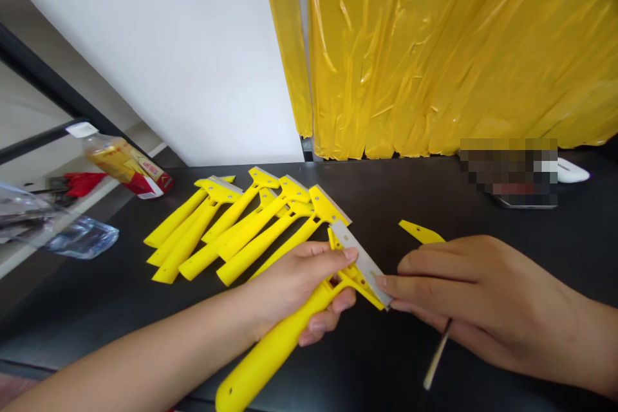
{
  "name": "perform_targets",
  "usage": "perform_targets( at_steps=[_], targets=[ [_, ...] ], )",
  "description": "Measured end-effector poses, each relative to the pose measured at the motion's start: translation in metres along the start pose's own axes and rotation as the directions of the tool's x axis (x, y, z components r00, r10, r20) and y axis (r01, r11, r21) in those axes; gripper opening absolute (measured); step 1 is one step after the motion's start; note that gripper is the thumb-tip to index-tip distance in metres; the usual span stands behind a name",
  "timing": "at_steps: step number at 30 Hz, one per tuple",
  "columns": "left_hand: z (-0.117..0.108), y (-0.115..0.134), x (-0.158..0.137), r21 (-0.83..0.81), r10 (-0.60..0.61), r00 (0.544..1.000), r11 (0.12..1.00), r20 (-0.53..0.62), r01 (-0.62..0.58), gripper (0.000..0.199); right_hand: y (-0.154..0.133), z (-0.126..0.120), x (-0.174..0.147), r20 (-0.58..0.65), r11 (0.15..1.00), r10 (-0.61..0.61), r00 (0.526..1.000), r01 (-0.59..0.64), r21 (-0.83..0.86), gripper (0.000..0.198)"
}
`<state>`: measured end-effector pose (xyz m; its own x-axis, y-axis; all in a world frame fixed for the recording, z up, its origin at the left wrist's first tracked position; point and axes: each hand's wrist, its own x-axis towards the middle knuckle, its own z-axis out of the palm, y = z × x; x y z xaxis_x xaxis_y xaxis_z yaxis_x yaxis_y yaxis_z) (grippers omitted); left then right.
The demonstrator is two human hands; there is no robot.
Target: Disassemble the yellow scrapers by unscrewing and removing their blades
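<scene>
Yellow scraper (284, 338), held above the dark surface (367, 360): gripped at the neck in the left hand (297, 280), with thumb pressed on the metal blade (363, 261). Right hand (477, 302) narrowed to a pinch on the blade's near end, with a thin rod (437, 360) tucked in the same grasp. Likeliest fault, by judgement: sideways slip of the blade, apparently loose on the head, from uneven thumb pressure. Further risks: a cut fingertip, from contact with the edge; a dropped rod, from the divided grip. Appearance: smooth handle, long and rounded, with a small hole at the butt; flared head with open recesses; flat, grey, slotted blade, lying aslant. Nearby: loose yellow plate (419, 232) just beyond the right hand; similar scrapers (252, 226), fanned out beyond the left.
</scene>
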<state>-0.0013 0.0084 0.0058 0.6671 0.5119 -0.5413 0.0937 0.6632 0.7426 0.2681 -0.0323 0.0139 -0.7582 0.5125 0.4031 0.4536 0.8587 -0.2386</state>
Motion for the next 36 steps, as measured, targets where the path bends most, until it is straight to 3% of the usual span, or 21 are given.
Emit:
perform_targets(
  at_steps=[5, 14, 28, 36],
  targets=[
    [-0.002, 0.000, 0.000, -0.002, -0.008, 0.999, 1.000, 0.032, 0.008, 0.041, 0.001, -0.001, 0.002, 0.007, 0.998, -0.048, 0.999, 0.048, -0.028, 0.030],
    [-0.007, 0.001, 0.000, -0.014, -0.102, 0.988, 0.994, 0.113, 0.104, 0.042, -0.007, -0.003, 0.006, -0.024, 0.950, -0.169, 0.985, 0.156, -0.270, 0.030],
    [-0.007, 0.003, -0.001, -0.016, -0.096, 0.987, 0.995, 0.130, 0.099, 0.044, -0.010, -0.003, 0.002, -0.012, 0.949, -0.184, 0.983, 0.174, -0.262, 0.033],
    [-0.006, 0.004, -0.002, 0.066, -0.104, 0.992, 0.993, 0.067, 0.100, 0.046, -0.014, -0.010, 0.004, 0.055, 0.922, -0.216, 0.975, 0.222, -0.317, 0.040]
  ],
)
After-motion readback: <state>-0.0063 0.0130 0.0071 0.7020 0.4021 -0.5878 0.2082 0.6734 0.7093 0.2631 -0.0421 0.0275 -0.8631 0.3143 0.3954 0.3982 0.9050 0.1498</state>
